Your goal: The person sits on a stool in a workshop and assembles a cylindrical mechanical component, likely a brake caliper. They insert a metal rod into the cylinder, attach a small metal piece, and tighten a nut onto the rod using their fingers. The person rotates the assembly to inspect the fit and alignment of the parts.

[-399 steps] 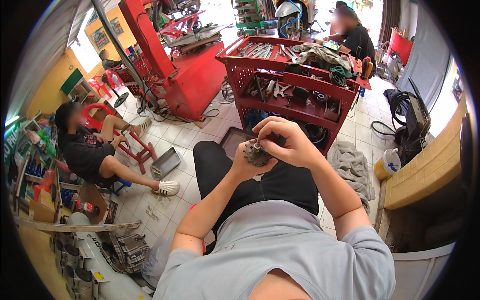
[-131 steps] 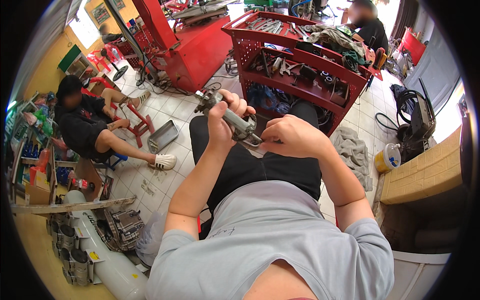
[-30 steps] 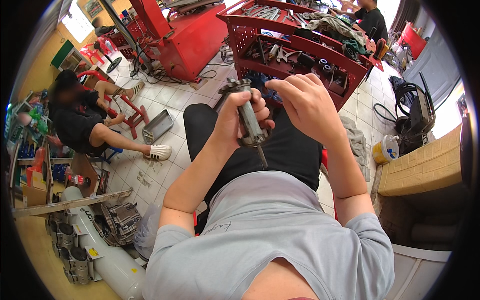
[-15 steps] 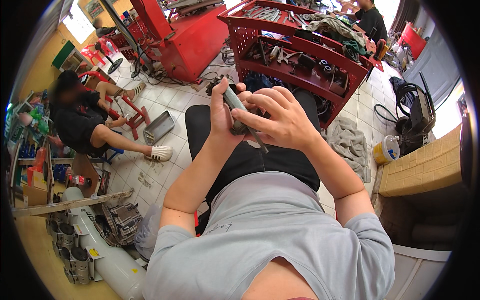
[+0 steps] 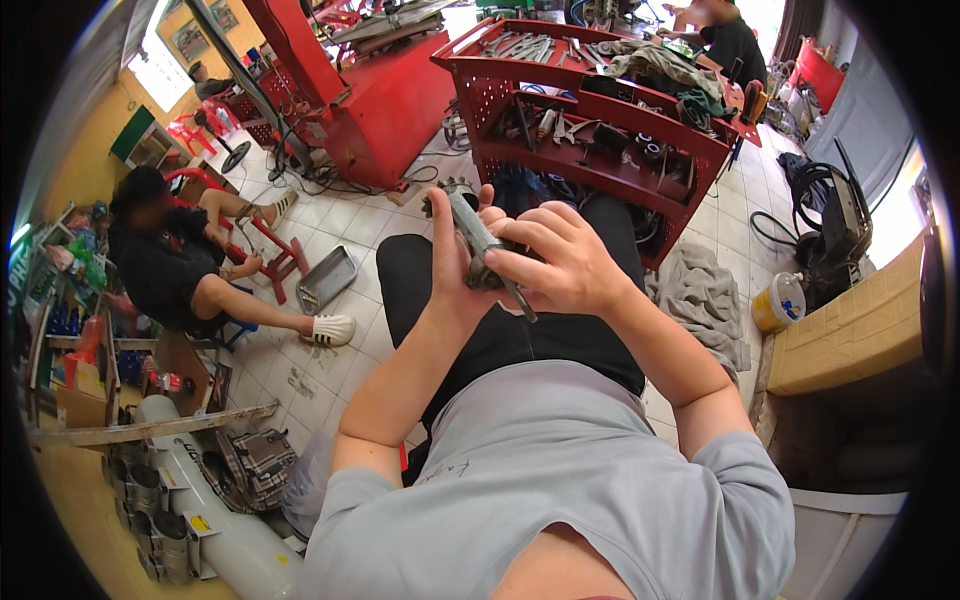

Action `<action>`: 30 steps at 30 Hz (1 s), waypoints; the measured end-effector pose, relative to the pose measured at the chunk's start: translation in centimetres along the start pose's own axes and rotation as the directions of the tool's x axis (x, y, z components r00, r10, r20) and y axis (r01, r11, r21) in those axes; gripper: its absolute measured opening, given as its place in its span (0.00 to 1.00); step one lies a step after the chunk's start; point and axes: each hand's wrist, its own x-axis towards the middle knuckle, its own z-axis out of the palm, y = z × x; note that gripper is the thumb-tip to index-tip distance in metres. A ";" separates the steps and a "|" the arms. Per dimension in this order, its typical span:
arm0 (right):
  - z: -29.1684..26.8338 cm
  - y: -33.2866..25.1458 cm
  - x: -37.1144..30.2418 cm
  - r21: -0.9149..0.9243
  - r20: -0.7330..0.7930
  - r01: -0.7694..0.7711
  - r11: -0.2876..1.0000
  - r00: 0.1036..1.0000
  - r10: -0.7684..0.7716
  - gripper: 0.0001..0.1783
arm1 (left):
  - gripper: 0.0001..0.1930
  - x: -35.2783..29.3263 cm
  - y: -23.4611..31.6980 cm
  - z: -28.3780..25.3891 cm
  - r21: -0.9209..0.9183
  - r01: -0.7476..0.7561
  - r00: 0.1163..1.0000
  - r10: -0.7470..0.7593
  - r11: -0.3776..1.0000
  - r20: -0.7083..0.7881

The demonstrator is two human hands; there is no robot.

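Note:
Above my lap, my left hand is closed around a dark metal machine part with a toothed rim, its thumb stretched up along the side. A flat grey-green bar lies slantwise across the part; whether it is fixed to it I cannot tell. My right hand grips the same part from the right, index finger on the bar's lower end. A thin dark rod end sticks out below, between the hands. My fingers hide much of the part's underside.
A red tool trolley with wrenches and rags stands just ahead. To the left sits a person near a metal tray. On the right are a grey cloth, a bucket and a black machine.
Both hands and the metal part sit slightly lower in the picture, as does the whole scene. My left thumb has straightened upward, and the toothed rim shows more clearly.

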 end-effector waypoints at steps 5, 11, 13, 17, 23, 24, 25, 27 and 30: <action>1.4 -0.1 -0.7 0.036 -0.078 0.035 0.999 0.996 -0.032 0.23 | 0.40 0.1 0.5 -0.9 0.000 -0.027 1.000 0.027 1.000 -0.015; 1.1 -0.2 -0.6 -0.011 -0.094 0.021 1.000 0.995 -0.022 0.18 | 0.40 -0.4 0.1 -0.2 0.121 -0.076 0.996 0.081 0.990 -0.036; 0.5 -0.1 -0.6 -0.035 -0.066 -0.026 0.999 0.998 0.024 0.17 | 0.42 -0.1 0.0 -0.3 0.167 -0.029 0.996 0.042 0.986 -0.073; -0.5 1.3 -0.1 0.059 -0.206 -0.152 0.987 0.965 0.161 0.23 | 0.51 0.9 0.4 0.0 0.281 0.141 0.986 -0.161 0.949 0.052; -2.9 3.1 0.2 0.008 -0.121 -0.323 0.946 0.939 0.322 0.24 | 0.25 3.3 6.9 -4.9 0.991 0.115 0.909 -0.410 0.073 -0.075; -3.3 3.1 0.1 -0.009 -0.087 -0.351 0.936 0.933 0.349 0.24 | 0.19 2.9 7.0 -3.4 0.999 -0.035 0.975 -0.222 -0.036 0.026; -3.3 3.3 0.1 0.022 -0.083 -0.351 0.936 0.933 0.351 0.23 | 0.13 2.4 7.1 -2.3 0.973 -0.159 0.987 -0.033 -0.169 0.156; -3.3 2.8 0.3 0.084 -0.077 -0.375 0.923 0.921 0.382 0.23 | 0.13 1.8 5.5 -1.1 0.863 -0.418 0.873 0.138 -0.284 0.468; -3.2 2.0 0.9 0.187 -0.040 -0.416 0.890 0.902 0.430 0.22 | 0.25 1.7 2.8 -0.9 0.797 -0.566 0.769 0.211 -0.212 0.603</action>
